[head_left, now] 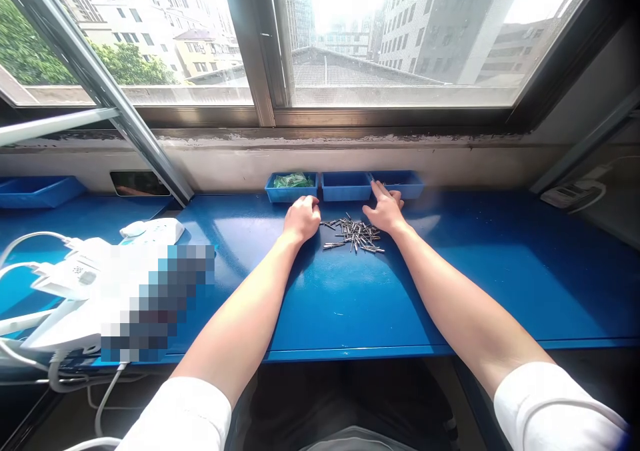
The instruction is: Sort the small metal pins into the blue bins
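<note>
A loose pile of thin dark metal pieces [356, 233] lies on the blue table [345, 304]. Just left of the pile, my left hand [302, 218] rests with its fingers curled closed; what they hold, if anything, is hidden. My right hand [385, 208] is at the pile's upper right, fingers apart, the forward ones reaching to the front of the right blue bin [413, 183]. Nothing shows in that hand. Beside that bin stands the middle blue bin [346, 188], and the left blue bin [293, 194] holds green-tinted plastic packets [293, 180].
White power strips [150, 231] with plugs and cables cover the table's left side, next to a pixelated patch. A dark phone-like panel [139, 183] leans by the wall behind a metal post [150, 151]. Another blue tray [45, 191] sits far left. A white device [565, 194] is at right.
</note>
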A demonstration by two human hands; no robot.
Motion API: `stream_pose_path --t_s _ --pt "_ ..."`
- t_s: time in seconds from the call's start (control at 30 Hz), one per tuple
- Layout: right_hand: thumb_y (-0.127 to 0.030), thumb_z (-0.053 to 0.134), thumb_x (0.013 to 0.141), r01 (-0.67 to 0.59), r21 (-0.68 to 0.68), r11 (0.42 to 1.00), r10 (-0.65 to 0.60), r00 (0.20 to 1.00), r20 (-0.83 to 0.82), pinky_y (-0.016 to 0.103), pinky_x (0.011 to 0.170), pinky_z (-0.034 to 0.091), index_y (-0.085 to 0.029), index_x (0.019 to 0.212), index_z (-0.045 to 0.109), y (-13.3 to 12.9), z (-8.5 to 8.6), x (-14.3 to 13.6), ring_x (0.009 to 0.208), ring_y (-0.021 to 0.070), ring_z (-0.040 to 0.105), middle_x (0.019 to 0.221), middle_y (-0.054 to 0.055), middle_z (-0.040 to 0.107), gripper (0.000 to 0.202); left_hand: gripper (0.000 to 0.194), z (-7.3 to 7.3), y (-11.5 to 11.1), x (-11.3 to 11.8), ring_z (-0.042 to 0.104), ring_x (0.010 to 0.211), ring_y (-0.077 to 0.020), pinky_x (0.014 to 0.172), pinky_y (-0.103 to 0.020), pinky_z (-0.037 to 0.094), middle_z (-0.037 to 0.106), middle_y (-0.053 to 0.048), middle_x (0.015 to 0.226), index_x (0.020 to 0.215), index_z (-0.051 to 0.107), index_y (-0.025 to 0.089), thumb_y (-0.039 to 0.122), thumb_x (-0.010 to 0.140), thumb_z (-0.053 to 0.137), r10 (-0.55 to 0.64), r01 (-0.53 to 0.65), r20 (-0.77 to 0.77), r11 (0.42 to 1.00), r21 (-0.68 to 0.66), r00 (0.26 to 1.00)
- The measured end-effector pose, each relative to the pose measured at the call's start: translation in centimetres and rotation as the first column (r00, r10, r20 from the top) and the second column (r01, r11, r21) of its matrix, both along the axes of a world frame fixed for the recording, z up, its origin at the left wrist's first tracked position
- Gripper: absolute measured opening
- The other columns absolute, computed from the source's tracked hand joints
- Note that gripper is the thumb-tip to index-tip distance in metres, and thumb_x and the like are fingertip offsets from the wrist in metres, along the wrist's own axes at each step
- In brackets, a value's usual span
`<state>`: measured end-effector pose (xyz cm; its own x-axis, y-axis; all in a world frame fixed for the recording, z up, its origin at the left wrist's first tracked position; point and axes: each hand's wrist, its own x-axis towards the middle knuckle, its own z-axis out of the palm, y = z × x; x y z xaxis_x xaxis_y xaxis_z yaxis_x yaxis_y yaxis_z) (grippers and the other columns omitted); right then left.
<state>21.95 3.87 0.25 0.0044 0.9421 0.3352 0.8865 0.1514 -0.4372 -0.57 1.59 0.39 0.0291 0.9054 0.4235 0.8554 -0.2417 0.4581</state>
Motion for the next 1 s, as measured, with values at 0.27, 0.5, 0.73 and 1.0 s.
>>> stream_pose_path --t_s 0.27,0.5,0.73,1.0 --pt "-0.039 0.052 0.075 0.116 0.001 0.993 -0.116 0.992 0.045 0.052 0.103 0.029 -0.018 0.142 0.034 0.5 -0.1 0.8 0.134 0.0347 0.023 0.154 0.009 0.022 0.072 0.039 -0.5 0.7 -1.0 0.052 0.118 -0.0257 0.104 -0.037 0.041 0.06 -0.011 0.122 0.114 0.062 0.013 0.021 0.083 0.04 0.04 -0.04 -0.009 0.999 0.017 0.999" --pt "-0.036 0.054 0.075 0.022 -0.111 0.994 -0.024 1.0 -0.014 0.05 0.113 0.021 -0.017 0.145 0.028 1.3 0.0 2.3 0.144 0.0292 0.004 0.156 0.008 0.015 0.077 0.051 -1.0 1.9 -2.1 0.028 0.138 -0.0262 0.117 -0.038 0.026 0.037 -0.009 0.146 0.13 0.051 0.014 0.018 0.08 0.045 0.072 -0.072 0.002 0.996 0.061 0.997" --pt "-0.034 0.059 0.071 -0.121 -0.108 0.987 0.106 0.985 -0.137 0.043 0.118 0.015 -0.013 0.144 0.031 1.2 0.3 2.2 0.144 0.0284 -0.001 0.155 0.008 0.02 0.082 0.057 -0.9 2.5 -2.0 0.017 0.142 -0.0284 0.118 -0.042 0.02 0.033 -0.011 0.149 0.136 0.045 0.012 0.02 0.08 0.046 0.071 -0.071 0.036 0.997 -0.007 0.997" --pt "-0.035 0.057 0.071 -0.138 -0.076 0.988 0.134 0.989 -0.061 0.043 0.116 0.019 -0.019 0.144 0.031 1.0 -0.1 0.9 0.144 0.0279 0.0 0.154 0.004 0.021 0.08 0.06 -0.8 2.5 -2.2 0.011 0.143 -0.0306 0.118 -0.045 0.017 0.026 -0.013 0.152 0.135 0.043 0.011 0.021 0.076 0.05 0.125 -0.12 0.076 0.991 -0.058 0.989"
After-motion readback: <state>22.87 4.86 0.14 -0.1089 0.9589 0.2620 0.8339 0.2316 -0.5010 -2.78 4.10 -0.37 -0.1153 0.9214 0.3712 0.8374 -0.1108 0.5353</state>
